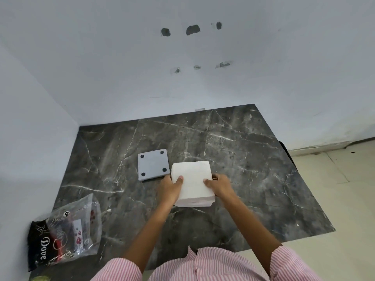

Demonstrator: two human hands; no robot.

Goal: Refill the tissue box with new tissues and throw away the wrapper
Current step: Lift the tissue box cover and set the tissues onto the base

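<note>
Nearest the camera, two striped sleeves (213, 264) are seen, with both forearms reaching forward over the dark marble table (253, 159). To the near left, well apart from the hands, the emptied wrapper (67, 230) lies flat at the table's corner; it is not yet thrown away.

Farther out, the tissue stack (192, 182) is held between the two hands. The left hand (170, 188) is curled against the stack's left edge, its thumb laid over the top sheet; the right hand (220, 185) is curled against the right edge in the same way. Both are partly closed on the stack, fingers wrapped down the sides and mostly hidden. Whether the stack rests on the table or on something beneath it cannot be told; a dark sliver shows just behind the right hand, too small to name.

The stack is nearly square, its slightly longer run pointing away from the body, so it lies straight ahead and centred between the hands, neither nearer than the other.

Just beyond and to the left, beside the stack's far left corner, a grey square panel (153, 164) with four dark round feet lies face up. It is judged to be the box's base plate, nearer the left hand. The box body itself is not clearly seen.
</note>
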